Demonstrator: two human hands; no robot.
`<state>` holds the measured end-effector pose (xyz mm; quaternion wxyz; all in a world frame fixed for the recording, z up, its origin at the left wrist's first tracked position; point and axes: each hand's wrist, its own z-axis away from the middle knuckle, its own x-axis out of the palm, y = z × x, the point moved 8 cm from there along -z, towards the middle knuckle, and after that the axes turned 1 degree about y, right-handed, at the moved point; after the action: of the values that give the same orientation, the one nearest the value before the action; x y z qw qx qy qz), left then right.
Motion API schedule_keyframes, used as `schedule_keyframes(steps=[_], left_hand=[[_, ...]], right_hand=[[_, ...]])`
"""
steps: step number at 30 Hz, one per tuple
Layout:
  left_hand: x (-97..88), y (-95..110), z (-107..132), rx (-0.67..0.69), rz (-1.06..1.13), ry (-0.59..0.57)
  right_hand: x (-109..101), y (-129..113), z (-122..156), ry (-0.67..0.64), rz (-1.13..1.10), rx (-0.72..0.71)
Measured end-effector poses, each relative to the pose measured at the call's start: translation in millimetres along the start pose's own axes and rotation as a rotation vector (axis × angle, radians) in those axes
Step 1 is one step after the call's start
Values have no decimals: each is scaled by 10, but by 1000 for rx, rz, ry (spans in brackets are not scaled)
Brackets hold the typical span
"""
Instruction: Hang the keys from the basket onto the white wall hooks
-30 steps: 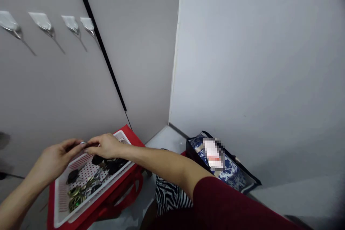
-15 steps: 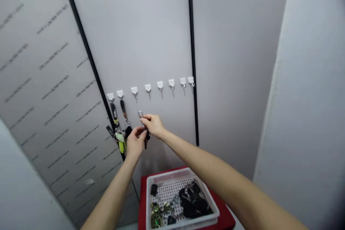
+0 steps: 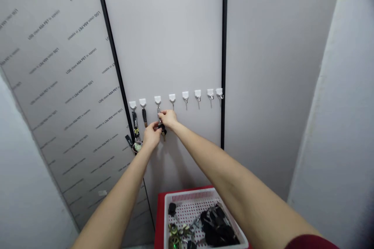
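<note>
A bunch of keys (image 3: pixel 164 137) with a silver clip at its top is held up against the third hook from the left (image 3: pixel 157 100). My right hand (image 3: pixel 169 118) pinches it just below the clip, and the clip appears to touch the hook; whether it hangs there I cannot tell. Lower down, my left hand (image 3: pixel 152 135) grips the dark part of the same bunch. To the left, a black printed strap (image 3: pixel 134 119) with keys and trinkets hangs from the first hook. From the second hook hangs a dark braided strap (image 3: pixel 144 116), its lower end hidden behind my left hand.
Several white adhesive hooks (image 3: pixel 198 94) run in a row across the pale panel, between two black vertical strips (image 3: pixel 224 58). Below my arms, a white perforated basket (image 3: pixel 193 195) holding keys and dark items sits on a red surface (image 3: pixel 160 218).
Both hands have raised the keys, bringing the clip from below the row up to the third hook. The view has shifted, so the panel appears further right.
</note>
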<state>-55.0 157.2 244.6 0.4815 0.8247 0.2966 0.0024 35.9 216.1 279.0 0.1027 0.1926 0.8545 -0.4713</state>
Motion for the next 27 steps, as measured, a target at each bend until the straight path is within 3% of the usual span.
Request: schedule_keyframes(steps=[5, 9, 13, 16, 22, 27], left_hand=[[-5, -313, 286, -79, 77, 23], [205, -728, 894, -153, 134, -56], [619, -1160, 1684, -236, -109, -311], [891, -1324, 2086, -172, -318, -515], [1090, -1309, 2310, -74, -582, -749], [1063, -1227, 2302, -10, -652, -711]], right_hand=[[-186, 120, 343, -25, 61, -98], [-203, 678, 1031, -240, 86, -105], [-114, 1437, 1961, -540, 268, -28], [-103, 1793, 2437, -652, 470, -12], [-120, 1824, 2658, -670, 679, -105], [-96, 1798, 2653, -702, 679, -106]])
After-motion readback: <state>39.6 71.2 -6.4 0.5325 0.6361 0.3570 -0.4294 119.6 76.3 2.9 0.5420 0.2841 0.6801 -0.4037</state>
